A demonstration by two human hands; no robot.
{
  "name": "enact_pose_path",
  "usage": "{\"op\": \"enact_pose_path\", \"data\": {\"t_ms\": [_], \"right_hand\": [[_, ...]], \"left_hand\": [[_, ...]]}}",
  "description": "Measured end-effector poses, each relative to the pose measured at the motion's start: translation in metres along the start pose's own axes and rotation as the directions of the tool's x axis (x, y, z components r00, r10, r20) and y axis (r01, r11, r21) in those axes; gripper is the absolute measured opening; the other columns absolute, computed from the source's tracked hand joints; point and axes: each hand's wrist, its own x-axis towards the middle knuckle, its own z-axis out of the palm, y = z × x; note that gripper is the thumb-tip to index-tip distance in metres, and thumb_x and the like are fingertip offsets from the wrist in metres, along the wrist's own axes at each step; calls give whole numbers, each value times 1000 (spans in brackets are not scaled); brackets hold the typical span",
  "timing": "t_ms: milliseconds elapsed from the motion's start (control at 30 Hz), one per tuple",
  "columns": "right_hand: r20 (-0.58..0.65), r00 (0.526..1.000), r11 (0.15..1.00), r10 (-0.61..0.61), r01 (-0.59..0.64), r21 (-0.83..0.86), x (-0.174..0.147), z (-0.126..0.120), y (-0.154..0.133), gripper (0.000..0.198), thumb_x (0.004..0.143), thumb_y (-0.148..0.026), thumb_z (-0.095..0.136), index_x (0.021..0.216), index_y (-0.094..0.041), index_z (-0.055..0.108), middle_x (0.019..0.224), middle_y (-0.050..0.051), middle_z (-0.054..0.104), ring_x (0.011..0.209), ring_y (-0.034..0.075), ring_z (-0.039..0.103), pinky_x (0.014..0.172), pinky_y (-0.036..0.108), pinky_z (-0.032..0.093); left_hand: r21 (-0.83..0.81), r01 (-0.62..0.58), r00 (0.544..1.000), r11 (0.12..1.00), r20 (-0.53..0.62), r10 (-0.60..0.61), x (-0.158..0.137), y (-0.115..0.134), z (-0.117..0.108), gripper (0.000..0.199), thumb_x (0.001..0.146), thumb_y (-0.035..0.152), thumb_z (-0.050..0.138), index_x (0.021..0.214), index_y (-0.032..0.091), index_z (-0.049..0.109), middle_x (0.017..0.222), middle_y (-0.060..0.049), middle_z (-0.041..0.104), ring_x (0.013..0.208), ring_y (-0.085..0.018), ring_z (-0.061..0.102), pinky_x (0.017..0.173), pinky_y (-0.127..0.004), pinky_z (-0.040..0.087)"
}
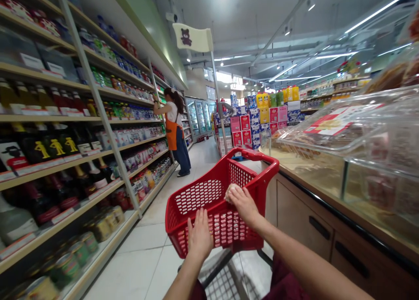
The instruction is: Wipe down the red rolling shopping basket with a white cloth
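In front of me stands a red plastic shopping cart (199, 199) with perforated basket walls and a red handle on its far side. My right hand (244, 206) presses a crumpled whitish cloth (233, 192) against the top of the basket's near wall, fingers closed over it. My left hand (200, 235) rests on the outside of the near wall, its fingers stretched out and holding nothing. Part of the cloth is hidden under my right fingers. A pole rises behind the cart, topped by a cream flag (193, 38) with a bear on it.
Shelves (131, 149) of bottles and packets line the left. A person in an orange apron (176, 129) stands at them farther down the aisle. Close on the right is a counter (301, 212) with clear plastic food boxes (330, 129). Stacked cartons (242, 129) stand ahead.
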Motion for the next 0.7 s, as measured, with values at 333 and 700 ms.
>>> {"op": "enact_pose_path", "data": {"t_ms": [333,700], "right_hand": [[13,990,989,-143,143,39,-1,15,-45,33,86,-18,38,116,-21,50,127,6,46,123,21,32,100,43,25],[-27,997,997,69,-68,40,4,12,15,37,83,-7,37,117,-16,50,129,9,43,124,22,30,98,42,28]], "left_hand": [[42,97,994,994,46,-99,-7,-26,-6,71,64,15,37,133,12,21,141,-7,21,130,-20,15,104,-48,10],[74,170,985,983,22,-172,-23,-41,-4,69,63,11,36,131,9,24,137,-12,31,126,-20,25,102,-46,16]]}}
